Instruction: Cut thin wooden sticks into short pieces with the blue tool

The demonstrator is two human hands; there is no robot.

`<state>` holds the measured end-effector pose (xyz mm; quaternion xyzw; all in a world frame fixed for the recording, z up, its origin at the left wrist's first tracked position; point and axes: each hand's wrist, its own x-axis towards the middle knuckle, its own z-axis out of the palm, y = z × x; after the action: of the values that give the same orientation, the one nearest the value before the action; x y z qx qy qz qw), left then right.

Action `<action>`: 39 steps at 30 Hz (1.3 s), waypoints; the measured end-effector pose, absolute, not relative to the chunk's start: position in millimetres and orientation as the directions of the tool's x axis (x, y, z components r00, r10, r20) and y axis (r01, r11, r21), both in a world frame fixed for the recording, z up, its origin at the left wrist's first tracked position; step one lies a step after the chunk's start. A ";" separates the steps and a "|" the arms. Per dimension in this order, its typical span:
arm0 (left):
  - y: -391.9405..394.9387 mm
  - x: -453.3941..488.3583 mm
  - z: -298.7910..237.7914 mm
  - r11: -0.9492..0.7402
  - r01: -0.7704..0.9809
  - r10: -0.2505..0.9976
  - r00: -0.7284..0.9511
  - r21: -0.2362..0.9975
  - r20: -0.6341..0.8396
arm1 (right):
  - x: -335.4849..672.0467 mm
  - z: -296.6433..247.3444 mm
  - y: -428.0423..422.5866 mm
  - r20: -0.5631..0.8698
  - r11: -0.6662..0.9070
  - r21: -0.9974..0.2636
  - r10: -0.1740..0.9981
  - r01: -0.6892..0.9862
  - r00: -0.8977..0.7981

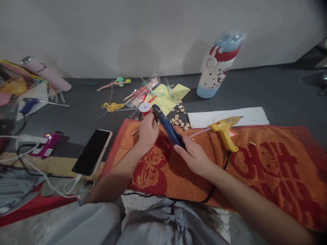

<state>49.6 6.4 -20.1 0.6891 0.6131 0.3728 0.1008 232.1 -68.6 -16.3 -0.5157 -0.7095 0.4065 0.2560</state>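
My right hand [195, 154] is wrapped round a long blue-handled tool [170, 129] with a dark head, whose exact kind I cannot make out. The tool slants up and left above an orange towel [194, 183]. Close to its head, my left hand [149, 131] is closed, and anything in its fingers is hidden. Just behind the left fingers is a white spool [144, 108] with red material wound on it. Small cut wooden pieces [177, 119] lie scattered beyond the tool. A yellow glue gun [224, 131] rests on the towel to the right, near a white strip [245, 116].
A cartoon water bottle [218, 68] stands at the back right. Wrapped sticks [146, 88], yellow paper [160, 97] and yellow cord [112, 107] lie behind my hands. To the left are a phone [92, 152], a purple power adapter [47, 144], a blue glue gun [29, 104] and a pink flask [47, 73].
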 end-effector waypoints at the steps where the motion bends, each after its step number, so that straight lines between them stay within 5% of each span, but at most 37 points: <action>1: 5.8 50.8 -19.8 -0.218 0.757 0.925 -0.041 0.616 0.378 | 232.0 -16.7 -68.6 -0.056 0.137 -0.841 0.940 0.524 -0.336; 6: 5.5 52.4 -18.6 -0.210 0.725 0.934 -0.050 0.656 0.354 | 233.6 -22.0 -67.6 -0.019 0.161 -0.853 0.941 0.497 -0.338; 16: 11.8 38.9 -9.8 -0.200 0.823 0.961 0.060 0.532 0.268 | 240.0 -17.2 -63.0 -0.093 0.080 -0.892 0.930 0.444 -0.355; 26: 24.3 24.5 -7.1 -0.133 0.533 0.982 0.186 0.835 0.038 | 245.9 -16.3 -61.1 -0.001 0.179 -0.885 0.922 0.429 -0.387; 39: 22.3 22.2 -3.7 -0.060 0.409 0.970 0.238 0.911 -0.043 | 245.6 -17.2 -61.2 -0.057 0.131 -0.869 0.932 0.477 -0.359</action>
<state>22.2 22.3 -3.7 0.6537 0.5274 0.3205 0.4379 245.6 -61.2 -17.2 -0.5003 -0.7037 0.4295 0.2648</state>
